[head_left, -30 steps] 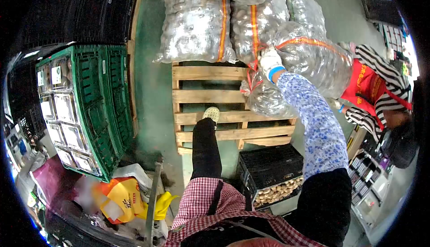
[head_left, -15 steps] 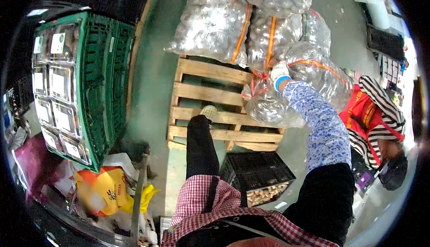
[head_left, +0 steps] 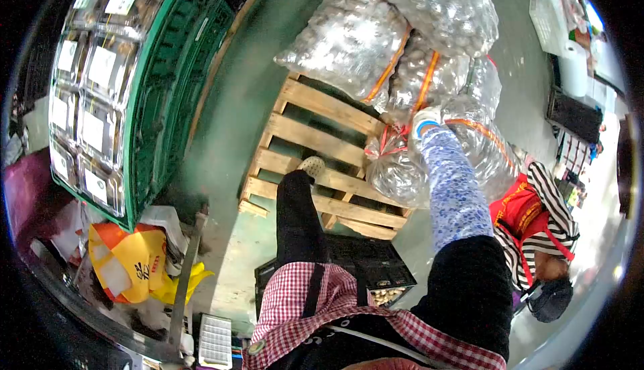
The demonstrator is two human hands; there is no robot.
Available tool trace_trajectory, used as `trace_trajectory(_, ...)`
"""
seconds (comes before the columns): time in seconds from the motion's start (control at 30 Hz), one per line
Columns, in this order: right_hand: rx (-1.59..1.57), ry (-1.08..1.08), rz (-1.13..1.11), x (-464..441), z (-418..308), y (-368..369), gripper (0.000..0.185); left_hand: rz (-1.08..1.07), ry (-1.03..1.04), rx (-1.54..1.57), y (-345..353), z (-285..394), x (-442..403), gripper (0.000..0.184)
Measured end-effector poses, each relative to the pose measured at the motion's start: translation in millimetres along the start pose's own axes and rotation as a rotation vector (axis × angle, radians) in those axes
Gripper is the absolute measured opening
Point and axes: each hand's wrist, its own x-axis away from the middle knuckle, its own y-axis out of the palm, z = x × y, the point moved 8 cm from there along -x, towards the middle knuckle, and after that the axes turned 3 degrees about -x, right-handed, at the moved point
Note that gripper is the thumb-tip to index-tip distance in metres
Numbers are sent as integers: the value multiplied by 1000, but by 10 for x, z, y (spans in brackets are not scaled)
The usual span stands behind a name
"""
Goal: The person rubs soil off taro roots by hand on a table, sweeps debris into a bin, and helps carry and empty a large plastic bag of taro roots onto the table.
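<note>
My right hand (head_left: pixel 425 120), in a white glove with a blue band at the wrist, is closed on the gathered, red-tied top of a clear plastic bag (head_left: pixel 476 148) with an orange stripe. Beside it, another clear bag (head_left: pixel 399 172) with red ties rests over the right part of a wooden pallet (head_left: pixel 312 138). Full clear bags with orange stripes (head_left: pixel 355 44) lie at the pallet's far end, with one more bag (head_left: pixel 436 4) on top. The glove partly hides the gripped plastic. My left hand is out of view.
Green crates (head_left: pixel 168 81) holding labelled packs stand at the left. A black crate (head_left: pixel 369 259) is near my legs. One foot in a clog (head_left: pixel 312 167) is on the pallet. Close by at the right, a person in a striped top (head_left: pixel 530 229) bends low.
The view has turned, so the pallet and bags appear tilted and further right. The black crate is now partly behind my clothes. My right hand keeps its grip on the bag top.
</note>
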Motion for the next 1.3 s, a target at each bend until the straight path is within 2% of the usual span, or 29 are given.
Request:
trace_trajectory(0.07,-34,-107,-11,470,60,-269,40,-8,-5,4,1,-54,22,44)
trace_trajectory(0.1,-45,-76,45,445,99,-190,36,-10,-12,8,9,-78,32,44)
trace_trajectory(0.17,62,-127,66,440,22,-105,30,3,-37,10,42,-127,62,44)
trace_trajectory(0.2,4,-177,123,391,-35,-40,26,7,-43,6,39,-143,70,44)
trace_trajectory(0.4,-83,-110,103,393,-64,-59,26,26,-59,-12,26,-259,61,46)
trace_trajectory(0.5,-206,-13,46,307,10,-94,36,33,-73,-22,8,-274,96,46)
trace_trajectory(0.77,-189,-81,17,478,32,-196,38,69,-98,-28,-31,-468,153,48)
trace_trajectory(0.93,-73,-173,261,366,-112,18,26,103,-113,-24,-53,-620,162,49)
trace_trajectory(1.03,154,-182,255,461,-150,-103,26,112,-97,-29,-75,-643,154,50)
trace_trajectory(1.07,95,-217,356,428,-143,-126,27,112,-100,-33,-72,-651,161,50)
trace_trajectory(1.2,6,-214,525,473,-139,-72,25,96,-123,-43,-33,-673,234,51)
trace_trajectory(1.3,-123,-130,660,759,-41,-217,23,91,-138,-46,-14,-682,205,51)
